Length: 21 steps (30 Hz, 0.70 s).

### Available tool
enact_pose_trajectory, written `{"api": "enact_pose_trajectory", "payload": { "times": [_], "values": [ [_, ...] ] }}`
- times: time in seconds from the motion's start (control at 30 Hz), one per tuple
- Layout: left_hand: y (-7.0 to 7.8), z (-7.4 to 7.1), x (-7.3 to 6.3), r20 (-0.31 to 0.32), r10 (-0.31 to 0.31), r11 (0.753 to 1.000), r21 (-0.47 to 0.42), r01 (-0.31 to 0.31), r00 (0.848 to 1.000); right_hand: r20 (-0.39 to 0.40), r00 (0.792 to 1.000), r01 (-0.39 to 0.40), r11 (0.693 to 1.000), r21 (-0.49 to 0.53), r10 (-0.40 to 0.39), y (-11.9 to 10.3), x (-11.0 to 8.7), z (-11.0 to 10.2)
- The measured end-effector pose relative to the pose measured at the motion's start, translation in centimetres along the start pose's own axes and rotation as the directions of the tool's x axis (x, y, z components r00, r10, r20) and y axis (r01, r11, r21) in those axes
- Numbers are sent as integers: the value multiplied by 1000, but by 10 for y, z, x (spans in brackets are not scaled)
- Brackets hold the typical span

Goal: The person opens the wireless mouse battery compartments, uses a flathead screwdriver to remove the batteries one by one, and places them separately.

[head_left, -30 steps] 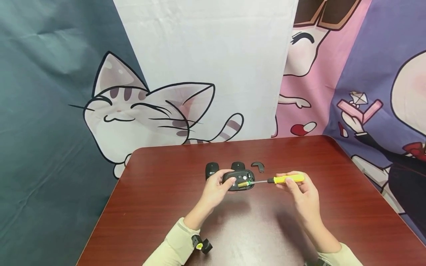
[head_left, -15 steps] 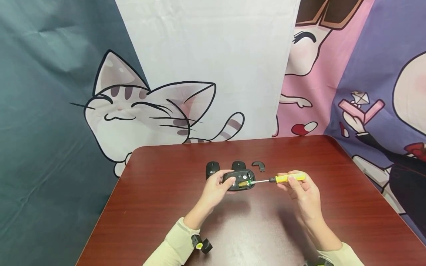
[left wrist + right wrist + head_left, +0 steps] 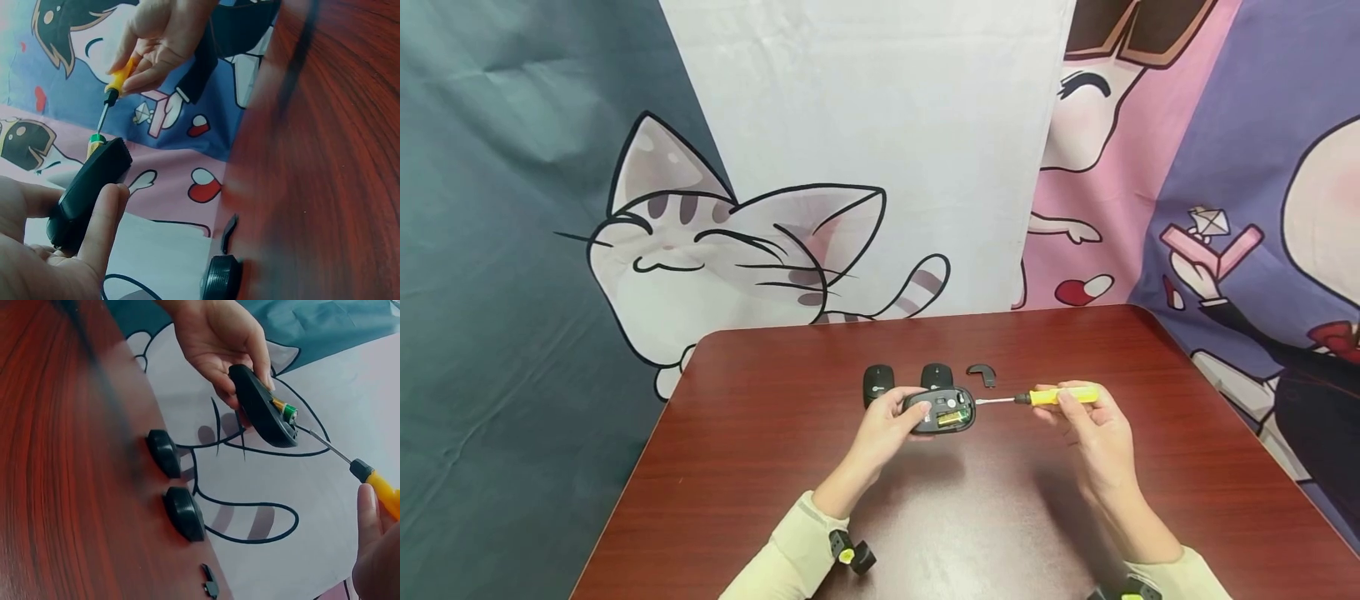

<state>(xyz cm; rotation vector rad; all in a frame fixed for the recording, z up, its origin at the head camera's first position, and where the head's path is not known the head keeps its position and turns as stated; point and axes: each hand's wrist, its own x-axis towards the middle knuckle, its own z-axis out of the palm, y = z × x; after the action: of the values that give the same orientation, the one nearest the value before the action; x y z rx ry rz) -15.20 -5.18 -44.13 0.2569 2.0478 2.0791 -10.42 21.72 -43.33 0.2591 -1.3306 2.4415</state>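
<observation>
My left hand (image 3: pixel 886 421) holds a black computer mouse (image 3: pixel 919 424) above the table, underside up. Its battery bay is uncovered, and a green and gold battery (image 3: pixel 953 418) sits in it. In the right wrist view, the green end of the battery (image 3: pixel 289 412) stands raised out of the bay. My right hand (image 3: pixel 1097 425) grips a screwdriver (image 3: pixel 1063 396) by its yellow handle, shaft pointing left. The screwdriver tip is at the mouse's right edge, close to the battery's green end; whether they touch I cannot tell.
Two more black mice (image 3: pixel 877 382) (image 3: pixel 936 376) lie on the brown table (image 3: pixel 775 467) behind the held one. A black curved battery cover (image 3: pixel 982 374) lies to their right. A printed cloth (image 3: pixel 880 125) hangs behind the table's far edge.
My right hand has drawn the screwdriver slightly right, its tip going from the battery's end to the mouse's edge. The battery's green end looks shifted. My left hand stays nearly still.
</observation>
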Motion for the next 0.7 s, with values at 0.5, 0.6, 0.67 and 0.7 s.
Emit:
{"api": "enact_pose_trajectory", "payload": {
  "times": [0.5, 0.6, 0.67, 0.7],
  "values": [
    [-5, -3, -3, -6, 23, 1000, -12, -23, 1000, -3, 1000, -9, 948, -319, 9, -5, 6, -7],
    [-5, -4, -3, -10, 21, 1000, -7, -21, 1000, 24, 1000, 0, 951, -311, 8, -6, 7, -10],
    [-5, -4, -4, -11, 18, 1000, 0, -18, 1000, 22, 1000, -9, 949, -315, 17, -6, 8, -11],
    [-5, -5, -4, -13, 14, 1000, 0, -14, 1000, 23, 999, -17, 945, -326, 26, -6, 9, -11]
  ]
}}
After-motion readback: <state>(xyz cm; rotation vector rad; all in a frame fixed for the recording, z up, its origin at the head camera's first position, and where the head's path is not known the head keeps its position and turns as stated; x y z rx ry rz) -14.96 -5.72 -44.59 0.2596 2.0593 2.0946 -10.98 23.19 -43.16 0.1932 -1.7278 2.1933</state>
